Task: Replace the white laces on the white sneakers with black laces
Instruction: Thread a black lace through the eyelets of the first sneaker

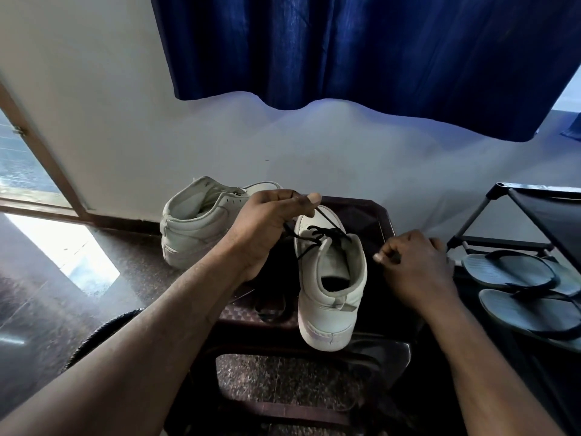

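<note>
Your left hand [267,228] pinches the black lace [327,231]; your right hand [415,265], just right of the sneaker [333,306], is curled, its hold unclear.

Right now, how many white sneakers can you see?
2. The near sneaker stands on the stool, black lace threaded in it; the far sneaker sits further back on the left.

Off-white, greying at the heel: near sneaker [330,287] at centre, far sneaker [195,228] to its left. Black lace [327,231] against the near one's white. Deep blue with darker vertical folds on the curtain [361,48] across the top. Pale white wall [94,105]; brown door frame [47,158] at left. Dark brown counter [377,215], small diamond weave. Speckled black-and-grey floor [37,294]. Grey flip-flops [515,272], black straps, at lower right; black rack [547,215].
</note>
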